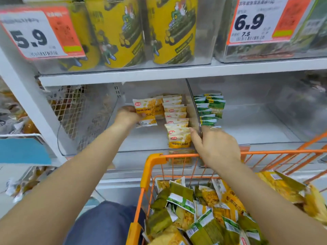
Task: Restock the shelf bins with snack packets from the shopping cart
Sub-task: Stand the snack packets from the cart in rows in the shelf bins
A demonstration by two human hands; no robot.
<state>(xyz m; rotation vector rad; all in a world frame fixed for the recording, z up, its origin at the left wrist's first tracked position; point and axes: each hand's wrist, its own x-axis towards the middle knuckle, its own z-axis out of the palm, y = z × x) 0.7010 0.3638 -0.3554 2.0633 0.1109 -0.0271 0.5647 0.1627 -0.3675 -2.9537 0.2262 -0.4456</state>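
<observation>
Yellow packet [146,113] pinched by left hand [128,114] inside clear bin [92,152], right hand [215,145] gripping divider [193,106]

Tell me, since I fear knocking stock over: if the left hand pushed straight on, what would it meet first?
Probably the bin's back wall: the left hand holds a yellow packet left of the yellow row. Depth is unclear.
</observation>
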